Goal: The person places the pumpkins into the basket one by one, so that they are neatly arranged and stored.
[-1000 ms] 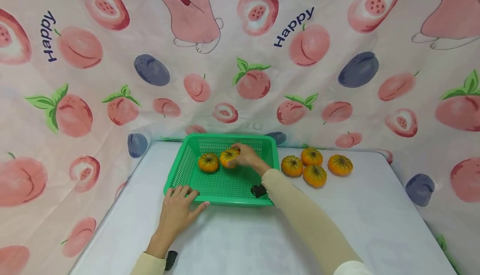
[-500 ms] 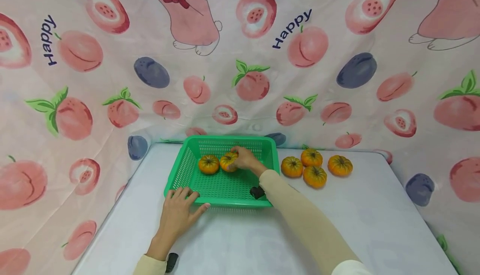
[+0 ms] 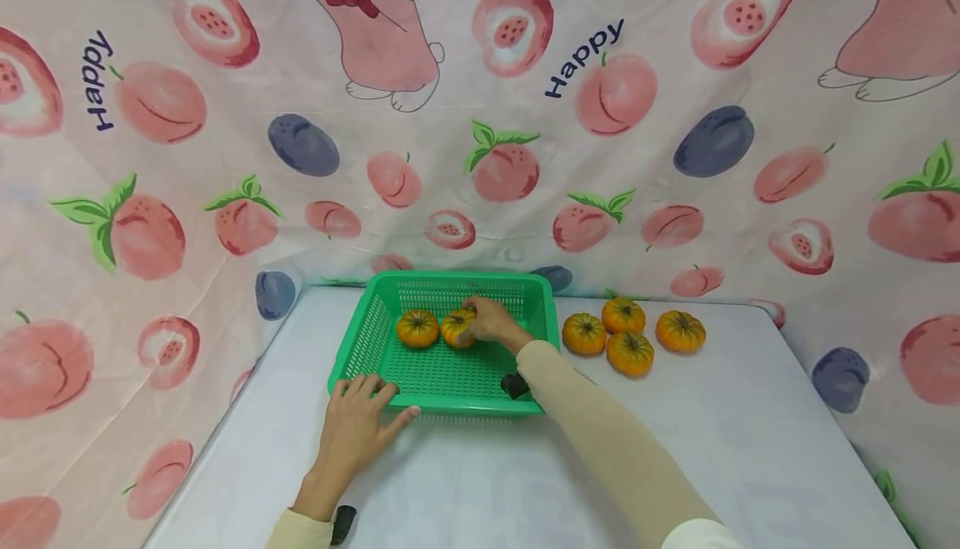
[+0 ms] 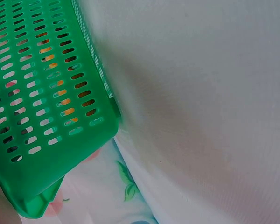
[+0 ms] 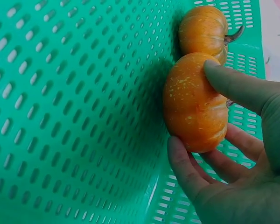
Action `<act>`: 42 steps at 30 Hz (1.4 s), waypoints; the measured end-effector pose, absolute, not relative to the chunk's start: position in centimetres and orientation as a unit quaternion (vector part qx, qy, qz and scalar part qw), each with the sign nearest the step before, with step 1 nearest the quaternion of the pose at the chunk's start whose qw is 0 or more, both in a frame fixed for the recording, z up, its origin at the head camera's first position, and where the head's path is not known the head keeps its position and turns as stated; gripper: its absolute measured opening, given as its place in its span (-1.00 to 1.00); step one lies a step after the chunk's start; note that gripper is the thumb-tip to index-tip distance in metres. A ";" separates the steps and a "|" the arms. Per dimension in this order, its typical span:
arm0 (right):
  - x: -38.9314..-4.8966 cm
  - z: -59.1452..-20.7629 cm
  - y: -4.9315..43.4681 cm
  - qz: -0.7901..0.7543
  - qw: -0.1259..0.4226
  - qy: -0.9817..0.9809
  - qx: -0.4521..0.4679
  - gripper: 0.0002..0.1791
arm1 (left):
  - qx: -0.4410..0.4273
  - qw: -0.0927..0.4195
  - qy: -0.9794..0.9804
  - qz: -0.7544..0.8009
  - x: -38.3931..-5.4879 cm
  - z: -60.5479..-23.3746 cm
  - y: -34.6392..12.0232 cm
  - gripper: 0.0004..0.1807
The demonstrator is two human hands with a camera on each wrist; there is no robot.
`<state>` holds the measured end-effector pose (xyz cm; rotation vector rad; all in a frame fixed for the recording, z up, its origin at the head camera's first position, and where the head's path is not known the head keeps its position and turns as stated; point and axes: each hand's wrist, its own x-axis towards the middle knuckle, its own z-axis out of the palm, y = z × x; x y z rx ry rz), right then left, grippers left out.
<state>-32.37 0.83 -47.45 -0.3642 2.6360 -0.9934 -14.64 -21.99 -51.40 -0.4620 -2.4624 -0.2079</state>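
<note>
In the head view a green plastic basket (image 3: 450, 406) stands on the table. Two small orange pumpkins sit inside it, side by side. The right hand (image 3: 491, 321) holds the right pumpkin (image 3: 458, 329), whose neighbour (image 3: 417, 329) lies just to its left. In the right wrist view the thumb (image 5: 238, 86) presses one side of the held pumpkin (image 5: 193, 105) and fingertips touch the other; the second pumpkin (image 5: 203, 32) is close behind. The left hand (image 3: 356, 424) grips the basket's front-left rim, fingers bent over it. The left wrist view shows the basket's slotted wall (image 4: 51, 158), with hardly any hand visible.
Several more small pumpkins (image 3: 630, 353) lie on the white table (image 3: 750, 449) right of the basket, one of them (image 3: 680, 331) set slightly apart. A fruit-patterned cloth (image 3: 450, 149) hangs behind and at the sides.
The right hand has lowered its pumpkin slightly onto the basket floor beside the other one, and its fingers have shifted a little to the right. The left hand stays on the rim.
</note>
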 end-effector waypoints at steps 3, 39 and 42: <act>-32.4 -47.6 0.8 -0.345 0.161 0.917 -0.122 -0.26 | -0.176 0.307 -0.932 -0.080 -14.6 -51.4 -22.0 -0.57; -32.9 -45.6 4.3 -0.389 0.180 0.888 -0.165 -0.21 | -0.172 0.307 -0.932 -0.084 -14.5 -51.1 -21.8 -0.56; -32.8 -45.3 4.8 -0.400 0.179 0.883 -0.169 -0.19 | -0.170 0.296 -0.936 -0.085 -14.4 -51.1 -21.8 -0.55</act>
